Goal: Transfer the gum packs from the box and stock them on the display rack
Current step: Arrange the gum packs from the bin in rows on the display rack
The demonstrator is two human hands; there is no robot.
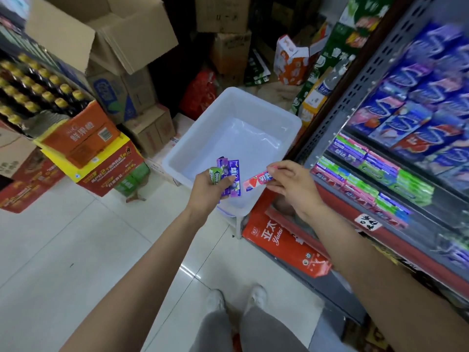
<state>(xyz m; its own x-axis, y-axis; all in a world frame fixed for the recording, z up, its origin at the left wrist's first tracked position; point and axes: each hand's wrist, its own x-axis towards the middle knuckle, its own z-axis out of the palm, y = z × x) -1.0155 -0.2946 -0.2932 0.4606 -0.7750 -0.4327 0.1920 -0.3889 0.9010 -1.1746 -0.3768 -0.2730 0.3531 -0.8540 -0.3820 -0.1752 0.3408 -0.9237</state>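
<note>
Fingers of the left hand [210, 188] grip purple gum packs [231, 179] above the white bin [253, 107]; right hand [291, 184] pinches a red gum pack [257, 181].

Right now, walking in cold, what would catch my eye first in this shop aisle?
Probably the two hands at the centre: the left hand holds purple gum packs and a green pack, while the right hand pinches a red-and-white pack. Behind them sits a white plastic box, seemingly empty. To the right, the display rack shows bright rows of gum.
</note>
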